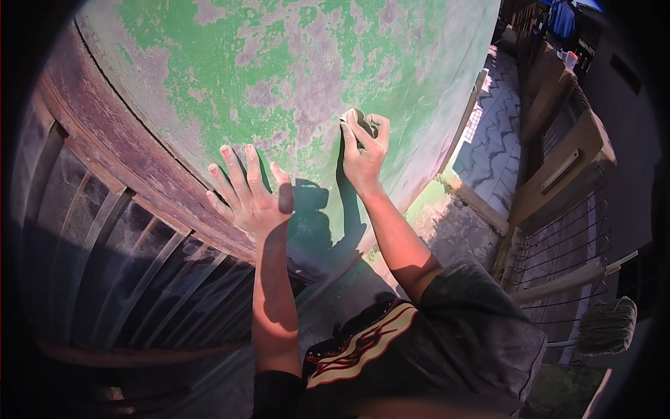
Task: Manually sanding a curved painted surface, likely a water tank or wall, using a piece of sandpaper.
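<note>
A wall with flaking green paint (209, 68) fills the view before me, with greyish bare patches among the green. My left hand (256, 201) is spread out against the lower left of this wall, close to its wooden frame, with nothing held. To the right, my right hand (366, 152) pinches a small, pale, thin piece (345, 116) between thumb and fingers at the wall's surface. What the piece is made of, I cannot tell; the fingers partly hide it. Shadows of my arm and head fall on the wall between the hands.
A reddish-brown wooden frame (131, 152) with slatted panels (120, 262) runs along the left. On the right are a tiled floor (492, 136), a wire-mesh fence (565, 235) and a broom head (607, 326). A raised ledge (479, 207) edges the tiles.
</note>
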Tool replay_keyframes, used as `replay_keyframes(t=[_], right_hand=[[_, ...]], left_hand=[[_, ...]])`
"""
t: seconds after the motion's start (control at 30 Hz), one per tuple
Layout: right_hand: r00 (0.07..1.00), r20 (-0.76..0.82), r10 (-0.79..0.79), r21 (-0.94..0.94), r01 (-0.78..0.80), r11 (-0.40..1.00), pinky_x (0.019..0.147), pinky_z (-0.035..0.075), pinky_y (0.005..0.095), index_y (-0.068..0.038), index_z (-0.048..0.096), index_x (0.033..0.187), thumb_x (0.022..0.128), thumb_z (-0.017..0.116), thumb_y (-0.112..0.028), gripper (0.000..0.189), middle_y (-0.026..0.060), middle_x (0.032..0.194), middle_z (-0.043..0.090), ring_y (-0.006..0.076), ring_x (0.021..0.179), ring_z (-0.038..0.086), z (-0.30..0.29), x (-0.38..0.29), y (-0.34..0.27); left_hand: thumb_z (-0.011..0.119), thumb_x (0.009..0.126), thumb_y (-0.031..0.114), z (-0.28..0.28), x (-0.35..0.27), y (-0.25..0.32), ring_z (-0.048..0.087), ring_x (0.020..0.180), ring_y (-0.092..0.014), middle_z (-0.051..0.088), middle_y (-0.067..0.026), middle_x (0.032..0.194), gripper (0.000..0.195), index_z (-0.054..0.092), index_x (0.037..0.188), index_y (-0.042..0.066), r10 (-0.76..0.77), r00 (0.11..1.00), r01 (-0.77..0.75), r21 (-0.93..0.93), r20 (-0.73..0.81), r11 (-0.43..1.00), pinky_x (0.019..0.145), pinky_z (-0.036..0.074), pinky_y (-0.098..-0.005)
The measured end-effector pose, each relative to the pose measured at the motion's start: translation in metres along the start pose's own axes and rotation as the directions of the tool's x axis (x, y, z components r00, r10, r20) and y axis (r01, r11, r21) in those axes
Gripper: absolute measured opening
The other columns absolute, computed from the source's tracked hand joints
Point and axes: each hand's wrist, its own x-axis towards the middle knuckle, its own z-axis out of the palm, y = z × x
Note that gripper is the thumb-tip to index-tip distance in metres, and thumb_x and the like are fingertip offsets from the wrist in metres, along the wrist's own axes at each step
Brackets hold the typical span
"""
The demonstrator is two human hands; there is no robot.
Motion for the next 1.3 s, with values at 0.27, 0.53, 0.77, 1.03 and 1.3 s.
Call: replay_keyframes(t=[0.27,0.53,0.77,1.03,1.3], right_hand=[[0.998,0.059,-0.033,0.097,0.027,0.995,0.08,0.054,0.0347,-0.004,0.08,0.12,0.089,0.082,-0.003,0.032,0.014,0.11,0.056,0.0252,0.089,0.064,-0.006,-0.008,-0.001],[0.989,0.113,-0.099,0.153,0.081,0.985,0.076,0.055,0.0363,-0.009,0.081,0.119,0.085,0.086,-0.006,0.034,0.0133,0.107,0.056,0.025,0.086,0.067,0.001,-0.007,-0.024],[0.986,-0.042,0.163,0.17,-0.154,0.973,0.084,0.054,0.0334,-0.004,0.08,0.121,0.093,0.078,-0.002,0.028,0.0129,0.112,0.062,0.0232,0.095,0.065,0.004,0.008,-0.005],[0.995,0.097,-0.017,0.123,0.005,0.992,0.081,0.054,0.0366,-0.007,0.08,0.121,0.088,0.081,0.001,0.034,0.0145,0.106,0.059,0.0247,0.092,0.067,-0.008,0.004,-0.004],[0.988,0.137,-0.074,0.256,0.037,0.966,0.078,0.055,0.039,-0.003,0.08,0.118,0.087,0.081,0.0,0.031,0.0152,0.105,0.059,0.026,0.087,0.065,0.005,-0.014,-0.031]], left_hand=[[0.07,0.09,0.029,0.0,-0.002,0.0,0.045,0.15,-0.04,0.05,-0.0119,0.163,0.056,0.062,0.144,0.019,0.019,1.0,-0.019,0.013,-0.001,1.0,0.124,0.027,-0.0598],[0.068,0.09,0.029,0.002,-0.001,-0.001,0.049,0.148,-0.039,0.053,-0.0105,0.161,0.054,0.063,0.144,0.021,0.036,0.999,-0.036,0.034,-0.013,0.999,0.123,0.029,-0.0605],[0.067,0.09,0.03,0.007,-0.006,0.002,0.05,0.148,-0.038,0.053,-0.01,0.161,0.054,0.062,0.143,0.022,0.017,1.0,-0.017,0.017,-0.024,1.0,0.122,0.031,-0.0615],[0.068,0.091,0.029,0.006,-0.007,0.001,0.049,0.148,-0.038,0.054,-0.0097,0.161,0.054,0.061,0.144,0.023,0.015,0.999,-0.015,0.002,-0.028,1.0,0.122,0.03,-0.0623],[0.069,0.089,0.028,0.005,-0.008,0.003,0.047,0.15,-0.038,0.05,-0.0091,0.163,0.057,0.06,0.145,0.022,0.026,1.0,-0.026,0.001,0.004,1.0,0.123,0.028,-0.0623]])
